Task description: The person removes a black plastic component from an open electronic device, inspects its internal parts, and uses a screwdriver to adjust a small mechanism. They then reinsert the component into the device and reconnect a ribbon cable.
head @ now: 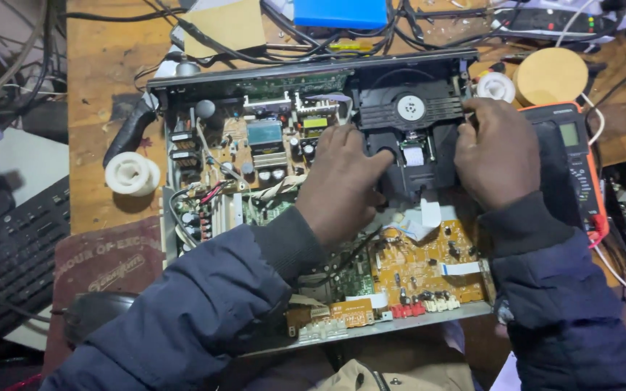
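An opened disc player [182, 188] lies on a wooden bench, with green and orange circuit boards [418, 264] exposed. A black disc drive unit [407, 108] with a white hub sits in its far right part. My left hand [342, 181] rests on the drive's left front side, fingers curled against it. At the drive's right edge my right hand [498, 152] grips the black plastic. White flat ribbon cables [429, 213] show between my hands. Both arms wear dark blue sleeves.
An orange multimeter [581, 166] lies right of the player. A white solder spool [132, 174] and a black keyboard [9, 253] sit left. A round wooden disc [552, 72], a blue box [338, 11], a power strip and tangled cables lie behind.
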